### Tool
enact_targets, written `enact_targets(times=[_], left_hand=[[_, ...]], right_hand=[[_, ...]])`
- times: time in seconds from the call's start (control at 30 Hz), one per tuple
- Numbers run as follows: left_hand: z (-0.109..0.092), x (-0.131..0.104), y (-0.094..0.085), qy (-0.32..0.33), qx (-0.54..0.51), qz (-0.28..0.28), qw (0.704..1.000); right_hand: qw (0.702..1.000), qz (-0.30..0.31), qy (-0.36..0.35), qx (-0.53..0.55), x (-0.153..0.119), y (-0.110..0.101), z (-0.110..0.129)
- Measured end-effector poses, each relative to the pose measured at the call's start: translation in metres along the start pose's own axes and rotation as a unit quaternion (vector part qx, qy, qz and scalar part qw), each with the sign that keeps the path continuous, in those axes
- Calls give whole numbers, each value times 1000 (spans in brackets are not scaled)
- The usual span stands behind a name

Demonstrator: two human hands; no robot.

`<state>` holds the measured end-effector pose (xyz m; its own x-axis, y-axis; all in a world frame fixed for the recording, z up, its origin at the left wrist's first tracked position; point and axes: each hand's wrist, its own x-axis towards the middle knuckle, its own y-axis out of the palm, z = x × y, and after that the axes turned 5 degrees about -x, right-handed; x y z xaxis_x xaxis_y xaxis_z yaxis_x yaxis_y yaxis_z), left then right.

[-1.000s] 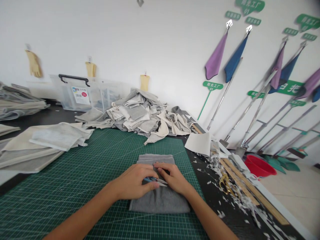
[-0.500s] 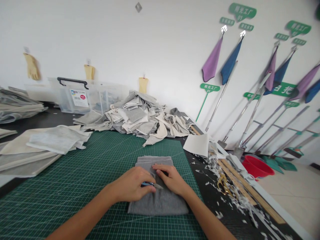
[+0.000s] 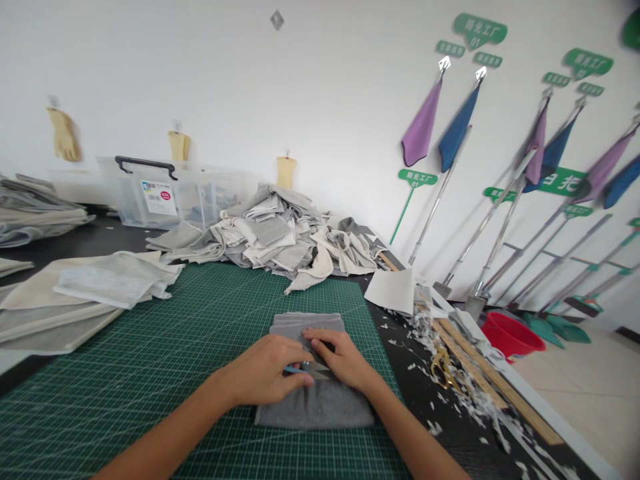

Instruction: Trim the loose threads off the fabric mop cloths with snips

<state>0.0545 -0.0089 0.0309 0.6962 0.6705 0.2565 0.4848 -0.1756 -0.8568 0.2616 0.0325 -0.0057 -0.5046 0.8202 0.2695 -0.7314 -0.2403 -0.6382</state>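
Note:
A folded grey cloth [image 3: 320, 410] lies on the green cutting mat [image 3: 200, 333] in front of me. My left hand [image 3: 270, 373] is closed around small snips [image 3: 319, 371] with a blue handle; their pointed blades stand apart over the cloth and point right, toward my other hand. My right hand [image 3: 340, 357] rests on the upper part of the cloth, fingers bent and close together, pressing or pinching it. Whether a bit of fabric or thread is between those fingertips is too small to tell.
Behind the mat is a heap of grey and cream cloths [image 3: 275, 233] beside a clear plastic box [image 3: 160, 193]. More cloths [image 3: 90, 293] lie left. Gold scissors [image 3: 443, 367], wooden strips [image 3: 500, 380] and scraps lie right, near a red bucket [image 3: 513, 335].
The blades of the snips in my left hand have spread apart. My right hand has stayed nearly in place on the cloth. The view has shifted slightly.

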Motion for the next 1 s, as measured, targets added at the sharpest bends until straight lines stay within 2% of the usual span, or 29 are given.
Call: enact_targets(times=[0.53,0.83,1.0], left_hand=[[-4,-1,0,15,7,14,1000],[-18,0,8,27,15,35,999],[-20,0,8,16,27,5,999]], right_hand=[[1000,0,0,1,-1,0,0],[999,-2,21,40,0,-3,-1],[998,0,29,55,0,-5,0]])
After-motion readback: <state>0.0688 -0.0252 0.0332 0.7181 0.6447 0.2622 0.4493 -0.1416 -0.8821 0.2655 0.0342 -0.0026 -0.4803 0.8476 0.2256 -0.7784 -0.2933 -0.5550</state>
